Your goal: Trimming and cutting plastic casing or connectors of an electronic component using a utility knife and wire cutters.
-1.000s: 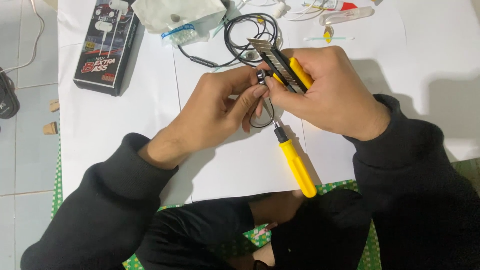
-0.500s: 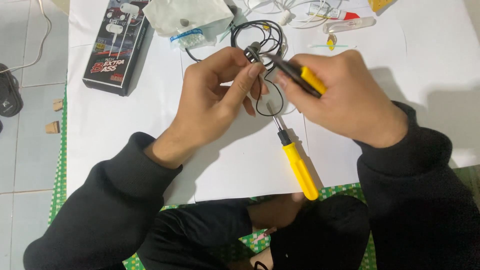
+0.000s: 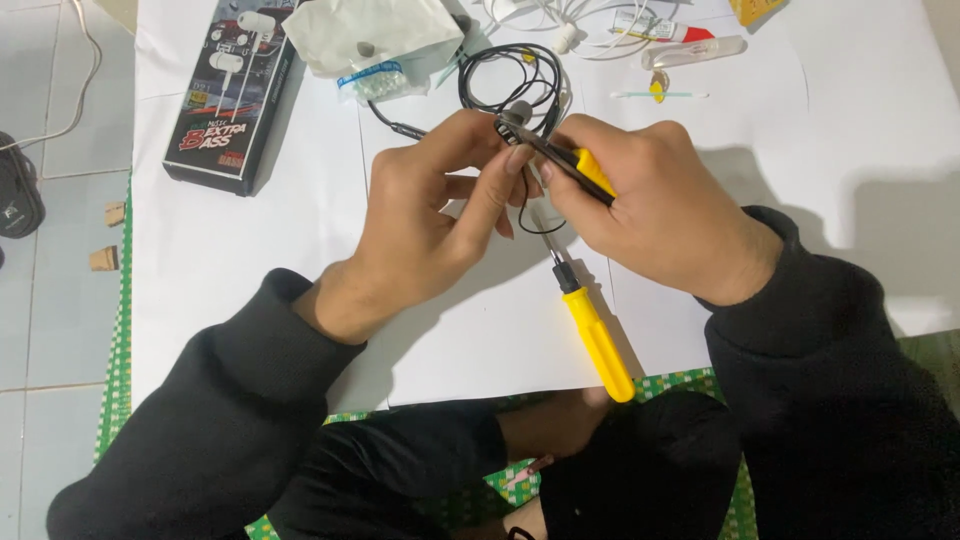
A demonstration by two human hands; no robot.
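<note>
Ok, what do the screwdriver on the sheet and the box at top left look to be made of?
Screwdriver: yellow handle, likely plastic, smooth and slightly glossy; thin grey shaft looks like metal. Box: probably printed cardboard, dark, with crisp folded edges and a faint sheen. Neither can be confirmed by look alone.

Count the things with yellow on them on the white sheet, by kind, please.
Screwdriver with yellow handle, lying on the sheet: 1
Yellow-and-black cutter, held in the right hand: 1
Cotton swab with a yellow scrap on it: 1
Yellow corner of something at the top edge: 1
Total: 4
</note>
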